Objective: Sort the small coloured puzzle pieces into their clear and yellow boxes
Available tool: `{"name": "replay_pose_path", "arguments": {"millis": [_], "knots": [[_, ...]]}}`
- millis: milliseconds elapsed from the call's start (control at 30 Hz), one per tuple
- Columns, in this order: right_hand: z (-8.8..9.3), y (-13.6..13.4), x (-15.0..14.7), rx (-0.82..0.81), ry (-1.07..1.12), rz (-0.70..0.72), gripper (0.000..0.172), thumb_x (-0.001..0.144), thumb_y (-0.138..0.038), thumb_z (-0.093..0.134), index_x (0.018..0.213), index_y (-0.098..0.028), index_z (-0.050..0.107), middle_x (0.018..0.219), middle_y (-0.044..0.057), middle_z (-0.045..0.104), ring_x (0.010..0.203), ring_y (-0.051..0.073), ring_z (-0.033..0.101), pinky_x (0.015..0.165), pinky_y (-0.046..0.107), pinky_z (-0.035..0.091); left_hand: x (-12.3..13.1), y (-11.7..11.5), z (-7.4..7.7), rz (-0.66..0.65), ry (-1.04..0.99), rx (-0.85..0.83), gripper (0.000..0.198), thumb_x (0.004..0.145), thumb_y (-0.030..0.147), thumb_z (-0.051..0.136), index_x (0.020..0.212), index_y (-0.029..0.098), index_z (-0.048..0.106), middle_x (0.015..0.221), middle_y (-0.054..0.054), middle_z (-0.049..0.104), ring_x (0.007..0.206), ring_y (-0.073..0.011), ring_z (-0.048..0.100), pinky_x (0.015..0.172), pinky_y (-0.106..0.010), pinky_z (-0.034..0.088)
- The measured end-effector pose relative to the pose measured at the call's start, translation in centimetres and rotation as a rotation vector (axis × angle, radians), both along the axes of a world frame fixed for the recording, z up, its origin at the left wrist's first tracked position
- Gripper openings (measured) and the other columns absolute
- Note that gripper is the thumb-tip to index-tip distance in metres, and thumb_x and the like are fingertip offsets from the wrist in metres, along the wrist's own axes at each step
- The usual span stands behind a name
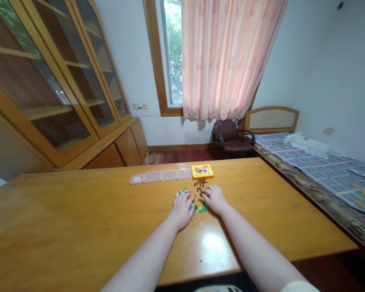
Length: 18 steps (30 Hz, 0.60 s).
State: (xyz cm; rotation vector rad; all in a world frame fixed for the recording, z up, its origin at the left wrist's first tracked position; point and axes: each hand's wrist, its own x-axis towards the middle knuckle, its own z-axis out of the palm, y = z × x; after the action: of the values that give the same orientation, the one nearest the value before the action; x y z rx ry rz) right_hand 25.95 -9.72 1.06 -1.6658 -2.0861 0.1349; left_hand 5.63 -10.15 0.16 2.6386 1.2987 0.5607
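My left hand (181,210) lies palm down on the table (79,219), its fingers stretched out over small blue, yellow, white and green plastic pieces (186,190). To its right, my right hand (215,198) rests with fingers apart, reaching in from the other side. A tiny dark piece sits at its fingertips; whether they touch it I cannot tell. Small green pieces (202,209) lie between the two hands, partly hidden by them. Just beyond my fingertips is a loose heap of small brown pieces (200,183). Tiny pale bits (198,222) lie nearer to me.
A yellow box (202,171) stands behind the brown heap. Left of it, several clear plastic trays (168,175) form a row. Past the table are a brown armchair (231,138), a bed (310,156) on the right and a glass-fronted cabinet (73,138) on the left.
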Motion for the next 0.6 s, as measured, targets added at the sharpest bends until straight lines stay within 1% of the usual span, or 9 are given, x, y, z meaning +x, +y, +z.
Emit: {"name": "replay_pose_path", "arguments": {"millis": [67, 133, 167, 267, 333, 433, 500, 600], "knots": [[-0.2, 0.2, 0.4, 0.022, 0.028, -0.082, 0.026, 0.087, -0.032, 0.048, 0.102, -0.022, 0.066, 0.093, 0.007, 0.063, 0.093, 0.020, 0.049, 0.086, 0.033, 0.032, 0.0, 0.1, -0.1, 0.002, -0.010, -0.002, 0.035, 0.082, 0.031, 0.051, 0.116, 0.022, 0.054, 0.128, -0.008, 0.049, 0.122, -0.0244, 0.039, 0.106, -0.047, 0.026], [-0.2, 0.3, 0.7, 0.040, 0.055, -0.094, 0.025, 0.087, -0.029, 0.047, 0.100, -0.020, 0.066, 0.092, 0.007, 0.064, 0.091, 0.019, 0.050, 0.085, 0.032, 0.033, -0.1, 0.1, -0.2, 0.007, -0.017, -0.004, 0.035, 0.083, 0.031, 0.050, 0.116, 0.023, 0.054, 0.129, -0.008, 0.048, 0.122, -0.0245, 0.039, 0.105, -0.047, 0.026], [-0.1, 0.2, 0.7, 0.045, 0.062, -0.063, 0.024, 0.087, -0.028, 0.047, 0.098, -0.020, 0.067, 0.091, 0.006, 0.064, 0.090, 0.019, 0.051, 0.085, 0.032, 0.034, -0.1, 0.1, -0.2, 0.014, -0.020, -0.005, 0.035, 0.083, 0.031, 0.049, 0.117, 0.023, 0.054, 0.129, -0.008, 0.048, 0.121, -0.0246, 0.039, 0.105, -0.048, 0.026], [0.3, -0.3, 0.2, 0.047, 0.039, 0.109, 0.021, 0.085, -0.028, 0.049, 0.093, -0.021, 0.068, 0.088, 0.005, 0.063, 0.088, 0.018, 0.050, 0.085, 0.032, 0.033, -0.1, 0.2, -0.3, 0.031, -0.028, -0.012, 0.034, 0.083, 0.031, 0.049, 0.116, 0.022, 0.054, 0.129, -0.009, 0.048, 0.121, -0.0246, 0.039, 0.105, -0.047, 0.026], [0.6, -0.8, -0.5, 0.041, -0.002, 0.200, 0.020, 0.084, -0.028, 0.051, 0.095, -0.023, 0.067, 0.088, 0.004, 0.062, 0.090, 0.018, 0.048, 0.085, 0.032, 0.032, -0.1, 0.2, -0.2, 0.037, -0.036, -0.014, 0.034, 0.083, 0.031, 0.048, 0.116, 0.022, 0.055, 0.129, -0.009, 0.048, 0.121, -0.0243, 0.039, 0.105, -0.046, 0.026], [0.8, -1.1, -1.3, 0.025, -0.067, 0.243, 0.022, 0.084, -0.034, 0.052, 0.100, -0.027, 0.066, 0.093, 0.004, 0.060, 0.092, 0.019, 0.045, 0.086, 0.034, 0.031, -0.1, 0.2, -0.1, 0.039, -0.036, -0.012, 0.035, 0.083, 0.032, 0.048, 0.117, 0.023, 0.054, 0.129, -0.008, 0.048, 0.121, -0.0241, 0.039, 0.105, -0.046, 0.027], [0.7, -1.0, -1.5, 0.020, -0.103, 0.203, 0.024, 0.085, -0.037, 0.051, 0.102, -0.027, 0.065, 0.094, 0.005, 0.058, 0.092, 0.020, 0.044, 0.087, 0.035, 0.029, 0.0, 0.2, -0.1, 0.040, -0.032, -0.013, 0.035, 0.083, 0.032, 0.048, 0.117, 0.024, 0.054, 0.129, -0.008, 0.049, 0.121, -0.0241, 0.039, 0.105, -0.046, 0.027], [0.1, -0.4, -1.0, 0.033, -0.120, 0.028, 0.025, 0.085, -0.036, 0.050, 0.100, -0.025, 0.066, 0.091, 0.006, 0.059, 0.092, 0.021, 0.044, 0.090, 0.037, 0.026, -0.1, 0.3, -0.1, 0.041, -0.027, -0.015, 0.034, 0.084, 0.032, 0.048, 0.116, 0.023, 0.055, 0.129, -0.008, 0.049, 0.121, -0.0240, 0.040, 0.105, -0.046, 0.027]]}}
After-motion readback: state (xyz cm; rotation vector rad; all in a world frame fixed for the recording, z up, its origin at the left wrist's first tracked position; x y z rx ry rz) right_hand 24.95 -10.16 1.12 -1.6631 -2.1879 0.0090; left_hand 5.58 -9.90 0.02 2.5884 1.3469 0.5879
